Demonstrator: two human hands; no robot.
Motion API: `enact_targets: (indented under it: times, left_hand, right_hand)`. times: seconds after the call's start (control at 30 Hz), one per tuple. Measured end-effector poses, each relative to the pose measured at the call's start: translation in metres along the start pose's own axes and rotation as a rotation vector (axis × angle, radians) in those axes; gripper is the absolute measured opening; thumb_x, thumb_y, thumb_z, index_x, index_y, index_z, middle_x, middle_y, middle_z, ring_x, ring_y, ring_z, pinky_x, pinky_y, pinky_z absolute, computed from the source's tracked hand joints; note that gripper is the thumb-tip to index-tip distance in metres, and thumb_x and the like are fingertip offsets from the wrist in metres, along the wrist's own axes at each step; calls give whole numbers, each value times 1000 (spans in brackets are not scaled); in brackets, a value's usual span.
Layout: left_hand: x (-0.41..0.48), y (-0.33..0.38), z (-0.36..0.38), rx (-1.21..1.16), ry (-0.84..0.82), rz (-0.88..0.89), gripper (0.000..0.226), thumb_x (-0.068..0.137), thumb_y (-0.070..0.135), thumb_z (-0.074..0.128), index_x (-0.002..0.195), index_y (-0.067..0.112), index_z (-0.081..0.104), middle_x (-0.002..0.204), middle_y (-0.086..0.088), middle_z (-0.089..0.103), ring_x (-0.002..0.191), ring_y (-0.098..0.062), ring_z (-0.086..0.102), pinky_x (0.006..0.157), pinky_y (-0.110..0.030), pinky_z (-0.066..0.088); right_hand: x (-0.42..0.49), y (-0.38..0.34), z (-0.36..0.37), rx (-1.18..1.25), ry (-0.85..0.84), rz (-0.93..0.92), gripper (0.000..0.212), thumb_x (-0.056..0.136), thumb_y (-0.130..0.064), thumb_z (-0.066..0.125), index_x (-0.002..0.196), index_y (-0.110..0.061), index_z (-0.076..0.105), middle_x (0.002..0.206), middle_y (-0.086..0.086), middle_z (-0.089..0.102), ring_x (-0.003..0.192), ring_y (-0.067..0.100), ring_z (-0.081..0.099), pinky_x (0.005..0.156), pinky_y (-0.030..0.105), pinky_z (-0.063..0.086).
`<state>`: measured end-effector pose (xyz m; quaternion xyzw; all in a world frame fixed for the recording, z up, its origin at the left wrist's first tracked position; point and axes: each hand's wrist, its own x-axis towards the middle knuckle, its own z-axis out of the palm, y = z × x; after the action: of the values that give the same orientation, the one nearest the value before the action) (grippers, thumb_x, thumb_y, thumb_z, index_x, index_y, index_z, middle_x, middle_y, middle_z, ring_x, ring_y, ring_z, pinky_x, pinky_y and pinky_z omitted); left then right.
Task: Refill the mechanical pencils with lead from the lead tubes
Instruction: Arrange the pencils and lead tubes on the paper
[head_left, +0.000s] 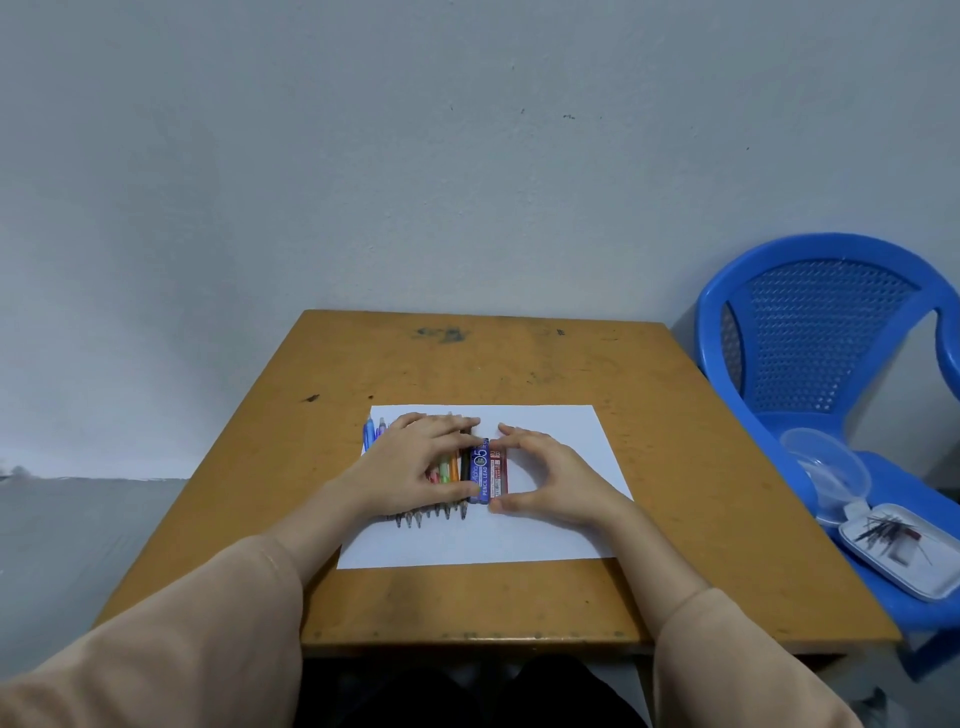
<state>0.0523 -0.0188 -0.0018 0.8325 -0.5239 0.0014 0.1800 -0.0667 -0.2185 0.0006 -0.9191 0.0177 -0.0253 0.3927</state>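
so, dead centre of the frame: the left hand (415, 457) lies flat, fingers straight, over the row of mechanical pencils (448, 470) on the white paper (545, 535). the right hand (545, 478) arches over the red lead tube (500, 470), thumb and fingertips pinching its ends, beside the blue lead tube (480, 470). a careless lift could send the pencils rolling. the barrels are mostly hidden and i can't make out the tube caps.

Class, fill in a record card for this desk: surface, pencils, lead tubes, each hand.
surface: wooden table, white paper sheet on it
pencils: mechanical pencils in a row on the paper
lead tubes: blue lead tube and red lead tube, right of the row
left hand: flat on the pencils
right hand: curved at the red lead tube; grip unclear
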Motion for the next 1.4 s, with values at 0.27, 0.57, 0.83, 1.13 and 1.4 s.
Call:
enact_targets:
  times: [0.27,0.57,0.83,1.13,1.4]
  left_hand:
    - [-37,20,9,-171,324,-455,63,88,61,46,142,29,39,151,6,33,139,-12,25,113,-41,18]
    - [-44,24,18,77,41,-428,125,46,100,21,150,33,9,159,0,4,145,-18,-1,117,-48,6]
    - [-25,14,13,-1,34,-414,106,57,90,33,147,34,23,158,-3,7,145,-21,3,115,-43,17]
    - [19,3,-17,-164,257,-474,60,85,60,53,137,31,45,153,0,25,142,-21,17,111,-51,22]
    - [36,-29,-12,-482,315,-598,28,95,30,53,122,23,57,126,-2,56,110,-14,57,88,-40,53]
  right_hand:
    - [0,9,2,16,209,83,43,94,-1,44,134,-17,52,146,-4,42,138,10,32,112,19,23]
    - [10,8,11,-264,191,108,44,96,-9,41,139,-14,47,151,2,36,143,18,24,114,26,18]
    - [27,5,-2,-185,186,183,42,94,-6,45,135,-12,52,149,4,39,141,19,26,113,28,21]
    - [57,-15,-20,73,272,176,26,90,-14,59,115,-16,67,129,0,60,114,7,47,81,19,37]
    - [60,8,-21,111,86,102,25,78,-22,77,102,-25,70,112,-8,62,111,8,54,88,22,45]
